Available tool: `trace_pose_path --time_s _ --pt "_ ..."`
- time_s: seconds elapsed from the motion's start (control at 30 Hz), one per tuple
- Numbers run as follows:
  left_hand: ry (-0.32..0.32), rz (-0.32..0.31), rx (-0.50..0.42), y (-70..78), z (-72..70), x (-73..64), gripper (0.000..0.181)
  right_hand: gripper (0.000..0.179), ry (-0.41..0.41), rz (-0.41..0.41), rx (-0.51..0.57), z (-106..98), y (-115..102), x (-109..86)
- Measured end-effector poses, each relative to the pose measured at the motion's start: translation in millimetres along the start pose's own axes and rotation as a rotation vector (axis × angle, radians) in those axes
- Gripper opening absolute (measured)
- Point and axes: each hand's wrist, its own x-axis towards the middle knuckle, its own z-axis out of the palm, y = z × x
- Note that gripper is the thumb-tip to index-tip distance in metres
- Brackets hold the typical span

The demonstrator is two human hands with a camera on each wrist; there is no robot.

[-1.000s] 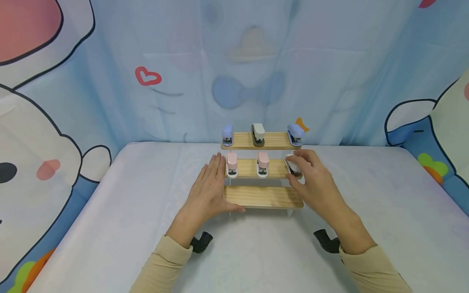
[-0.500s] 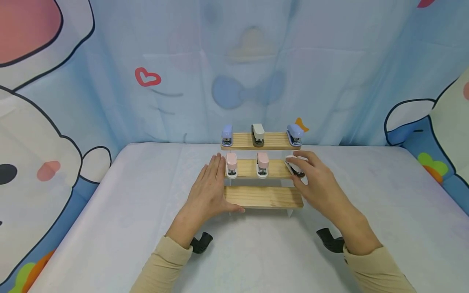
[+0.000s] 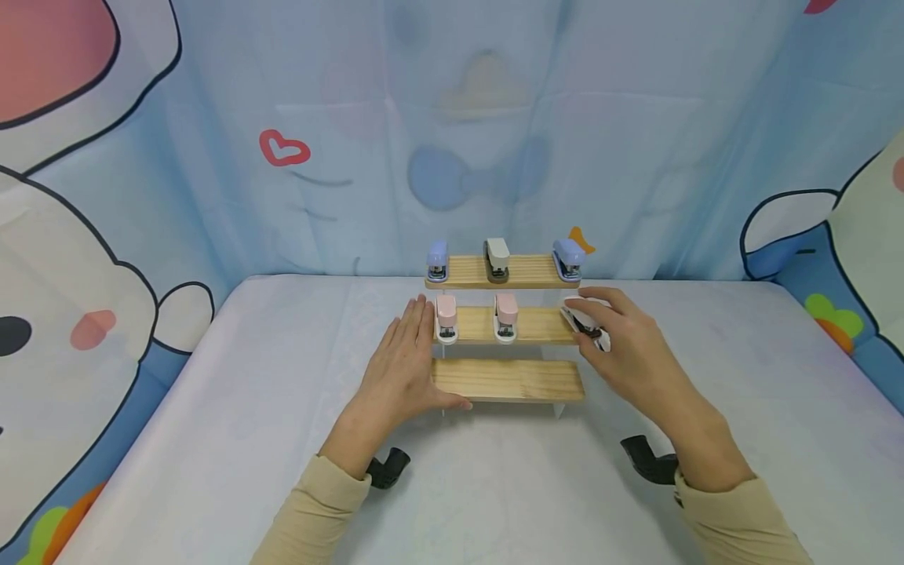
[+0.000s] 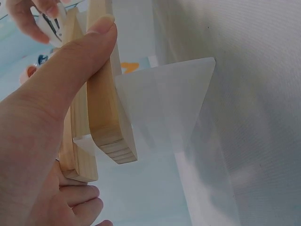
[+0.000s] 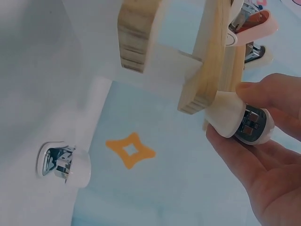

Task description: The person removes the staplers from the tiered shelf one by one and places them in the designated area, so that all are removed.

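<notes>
Three-tier wooden rack (image 3: 508, 380), two shelves loaded.
Left hand (image 3: 402, 365): fingers straight, thumb wide, against the rack's left end. Right hand (image 3: 636, 357): narrow pinch on a white stapler (image 5: 225, 113), tilted, at the middle shelf's (image 3: 542, 326) right end. Far shelf (image 3: 467, 272), left to right: blue stapler (image 3: 438, 260), grey-white stapler (image 3: 498, 254), second blue stapler (image 3: 568, 255). Middle shelf, left and centre: pink staplers (image 3: 446, 312).

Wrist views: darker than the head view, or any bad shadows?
Head: bright, soft shadows on the tablecloth; left wrist: dimmer, with a shadow on the tablecloth beside the shelf; right wrist: also dim, though the white stapler in the right hand shows clearly.
</notes>
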Motion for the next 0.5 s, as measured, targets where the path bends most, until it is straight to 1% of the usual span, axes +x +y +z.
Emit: trace_pose_path --time_s 0.3,0.5 --pt "0.007 -0.001 0.000 -0.2 0.1 0.0 0.147 0.046 0.027 -0.009 -0.009 -10 5 -1.7" --pt "0.009 0.002 0.002 0.1 -0.1 -0.2 0.146 0.044 0.041 0.015 -0.018 -15 10 -3.4"
